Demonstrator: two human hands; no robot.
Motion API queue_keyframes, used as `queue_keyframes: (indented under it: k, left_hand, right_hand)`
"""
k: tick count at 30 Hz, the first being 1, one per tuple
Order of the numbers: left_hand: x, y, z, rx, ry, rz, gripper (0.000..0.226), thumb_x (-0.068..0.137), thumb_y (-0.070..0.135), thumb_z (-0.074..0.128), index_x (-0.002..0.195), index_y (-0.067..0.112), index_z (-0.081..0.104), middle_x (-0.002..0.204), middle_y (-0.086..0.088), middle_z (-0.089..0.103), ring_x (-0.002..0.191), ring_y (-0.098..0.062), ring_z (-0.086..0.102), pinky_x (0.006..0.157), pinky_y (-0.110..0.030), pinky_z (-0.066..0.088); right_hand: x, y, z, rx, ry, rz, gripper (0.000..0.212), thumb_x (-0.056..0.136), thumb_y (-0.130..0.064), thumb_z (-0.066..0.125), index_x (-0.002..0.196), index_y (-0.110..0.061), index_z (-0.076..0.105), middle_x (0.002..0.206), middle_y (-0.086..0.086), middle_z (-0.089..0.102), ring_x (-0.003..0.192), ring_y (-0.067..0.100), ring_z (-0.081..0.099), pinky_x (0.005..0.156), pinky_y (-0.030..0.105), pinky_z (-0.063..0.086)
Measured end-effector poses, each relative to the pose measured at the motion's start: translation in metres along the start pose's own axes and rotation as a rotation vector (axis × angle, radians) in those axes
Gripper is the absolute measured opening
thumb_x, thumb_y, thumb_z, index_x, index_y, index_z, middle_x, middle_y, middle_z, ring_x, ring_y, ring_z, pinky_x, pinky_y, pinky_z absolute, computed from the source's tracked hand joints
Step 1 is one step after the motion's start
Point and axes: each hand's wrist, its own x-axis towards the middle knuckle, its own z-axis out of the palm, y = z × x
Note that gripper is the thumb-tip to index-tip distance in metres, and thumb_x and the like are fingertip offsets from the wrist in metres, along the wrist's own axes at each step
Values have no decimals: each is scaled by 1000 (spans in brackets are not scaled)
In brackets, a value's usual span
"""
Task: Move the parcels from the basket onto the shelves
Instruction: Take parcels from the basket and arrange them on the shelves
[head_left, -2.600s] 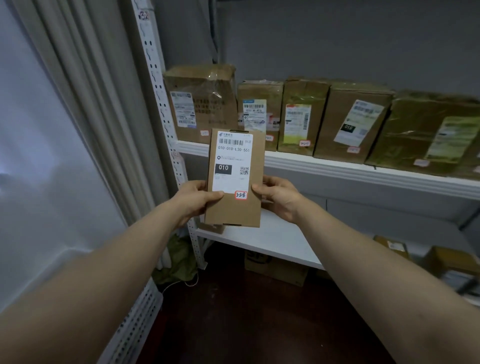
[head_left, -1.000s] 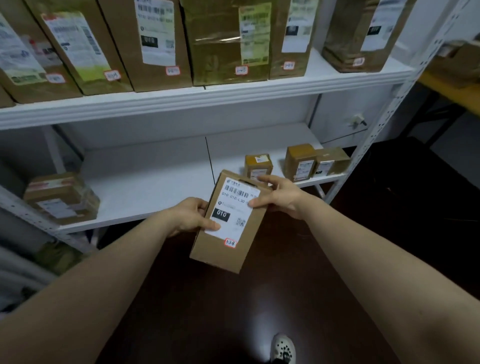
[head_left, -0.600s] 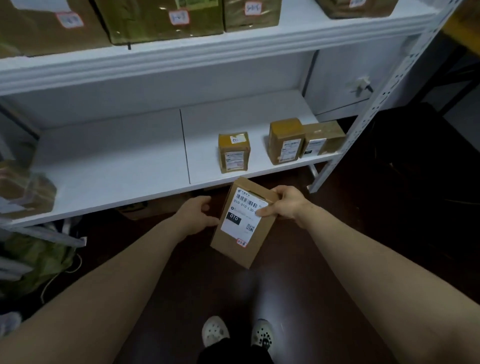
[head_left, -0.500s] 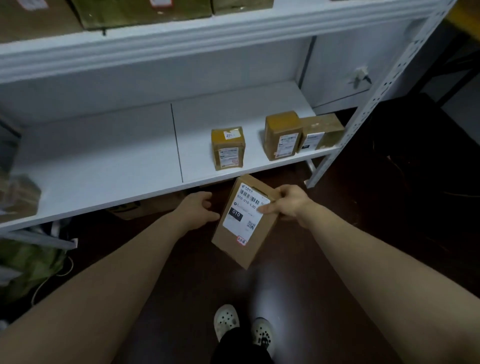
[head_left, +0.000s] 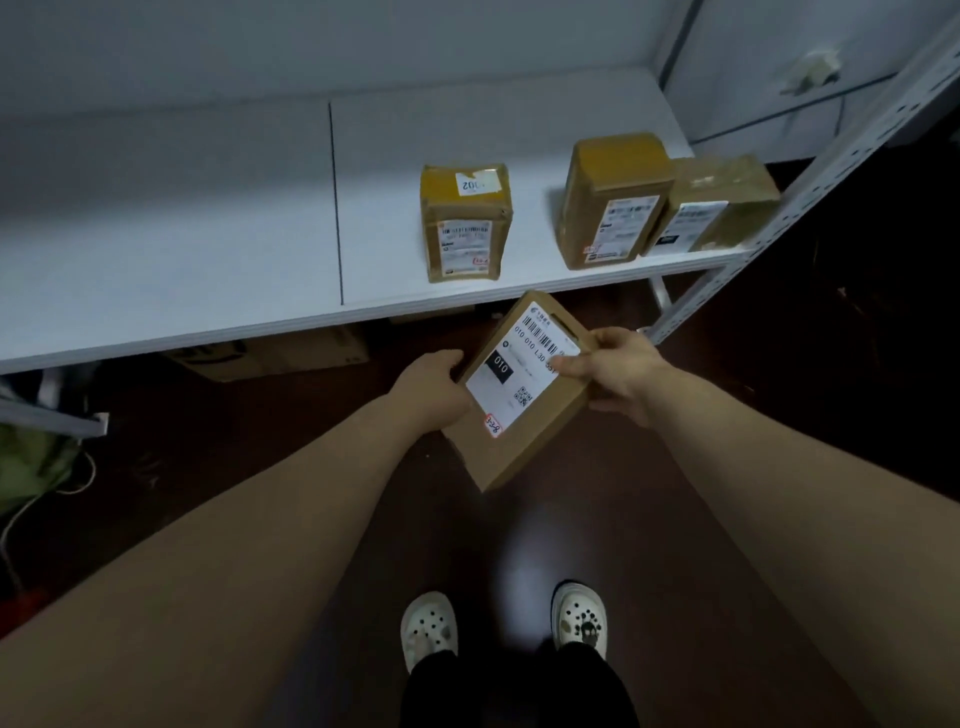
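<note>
I hold a flat brown cardboard parcel with a white shipping label marked 010, tilted, just below the front edge of the lower white shelf. My left hand grips its left edge. My right hand grips its upper right edge, thumb on the label. Three taped brown parcels stand on the shelf: one in the middle, a taller one to its right, and a third against the taller one at the far right. No basket is in view.
A white perforated shelf post slants down at the right. A cardboard box lies on the dark floor under the shelf. A green bag and a cable sit at the left. My two white shoes stand below.
The view swung from the upper shelf's left end rightward and down to the lower shelf. The parcel came down with it and now tilts more. My left hand, briefly off, grips its left edge again.
</note>
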Motion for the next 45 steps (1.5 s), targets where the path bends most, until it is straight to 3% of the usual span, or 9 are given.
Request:
queue_keyframes:
  k: [4,11,15,19,27,32,35,39,45]
  left_hand:
    - [20,-13,23,-23,50,-32,72,93,12,56,151,10,15,157,-11,21,143,-25,22,115,-39,25]
    - [34,-20,50,-51,46,-87,73,94,17,56,151,7,13,154,-14,26,140,-27,29,113,-36,28]
    - [38,-6,50,-42,39,-124,79,91,11,59,152,10,9,153,-15,29,137,-28,34,112,-38,31]
    - [41,19,44,20,60,-94,78,90,20,62,151,10,15,153,-13,29,138,-27,33,111,-39,32]
    - [45,56,19,229,175,-74,68,89,7,54,150,12,24,148,-13,37,129,-28,44,98,-35,44]
    - [44,76,4,394,249,-71,57,87,12,54,142,11,37,137,-15,44,125,-31,44,96,-40,45]
    - [51,88,-9,504,315,-82,57,86,16,56,140,11,39,137,-14,42,127,-30,40,101,-41,41]
    - [75,95,-31,625,362,-88,61,84,20,60,140,14,37,140,-11,39,132,-28,34,110,-44,31]
    - [126,98,-58,762,391,-81,75,84,17,63,146,10,22,149,-13,23,143,-29,12,118,-49,13]
  right_hand:
    - [28,16,-3,13,-39,11,66,77,-19,79,134,-18,46,112,3,64,97,18,62,88,41,54]
    - [53,31,-9,-7,-123,-41,48,77,-16,78,118,-24,55,94,-6,66,82,10,63,77,32,52]
    - [54,22,-20,-125,-126,-145,44,75,-7,78,111,-18,56,102,3,66,89,17,63,64,24,48]
    - [53,1,-36,-251,-99,-239,48,73,-5,79,112,-15,54,103,2,64,97,17,62,85,30,53]
    - [52,-31,-63,-505,-42,-434,44,76,0,70,105,-22,46,93,-6,51,94,15,52,75,29,47]
    - [53,-51,-76,-686,61,-558,53,76,-3,70,120,-24,49,108,-3,43,116,23,45,97,40,45]
    - [54,-69,-85,-787,113,-588,57,79,-10,71,127,-27,48,109,-4,43,120,24,38,102,40,33]
    - [71,-95,-80,-843,143,-649,58,75,-14,75,126,-25,49,127,4,51,120,25,44,103,41,37]
    - [99,-124,-65,-948,147,-657,54,78,-16,71,127,-24,48,126,3,51,121,25,43,101,39,30]
